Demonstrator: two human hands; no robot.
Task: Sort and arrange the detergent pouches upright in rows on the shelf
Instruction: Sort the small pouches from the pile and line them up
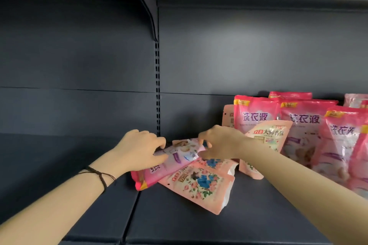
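Both hands grip one glossy pink pouch (171, 162) lying flat on the dark shelf (179, 221).
Left hand (139, 149) and right hand (221, 142) pinch its ends; upright pouches (304, 125) stand at three o'clock.

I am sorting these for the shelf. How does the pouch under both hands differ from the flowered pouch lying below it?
The bright pink pouch is deeper pink with purple print; the pale flowered pouch is peach with blue and pink flowers. The bright pink pouch lies on top, held by the left hand and right hand; the flowered one is untouched. Both lie flat.
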